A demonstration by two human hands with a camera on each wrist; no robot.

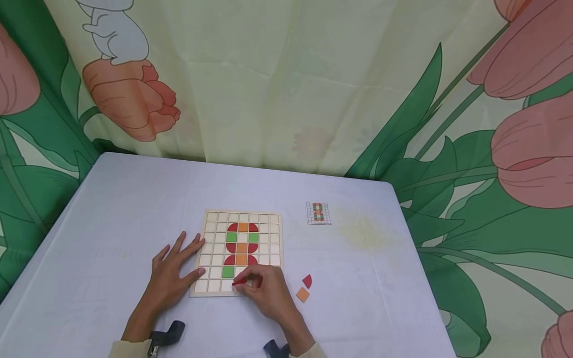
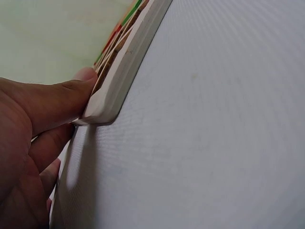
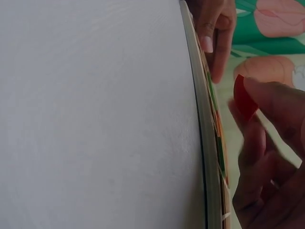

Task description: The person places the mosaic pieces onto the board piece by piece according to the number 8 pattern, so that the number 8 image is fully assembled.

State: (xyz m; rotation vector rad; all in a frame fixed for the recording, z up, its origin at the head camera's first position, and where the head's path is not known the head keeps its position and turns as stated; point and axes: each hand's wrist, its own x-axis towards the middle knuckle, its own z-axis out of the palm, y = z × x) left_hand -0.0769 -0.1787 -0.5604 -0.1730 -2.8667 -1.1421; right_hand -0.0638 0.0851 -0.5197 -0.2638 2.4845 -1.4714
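Note:
A wooden grid board point(image 1: 270, 293) lies on the white table, with red quarter-circle, orange square point(image 1: 241, 247) and green square point(image 1: 228, 272) tiles set in its cells. My left hand point(image 1: 172, 276) has its fingers spread at the board's left side, the thumb touching the frame in the left wrist view. Between thumb and fingertips, my right hand point(image 1: 268, 288) pinches a red quarter-circle tile point(image 3: 244, 99), held above the board's lower rows. That hand hides some cells at the lower right.
To the right of the board lie a loose red quarter-circle tile point(image 1: 307, 281) and a loose orange square tile point(image 1: 303, 294). Farther back is a small pattern card point(image 1: 318, 213) printed with a coloured grid. A flowered curtain point(image 1: 268, 99) hangs behind the table.

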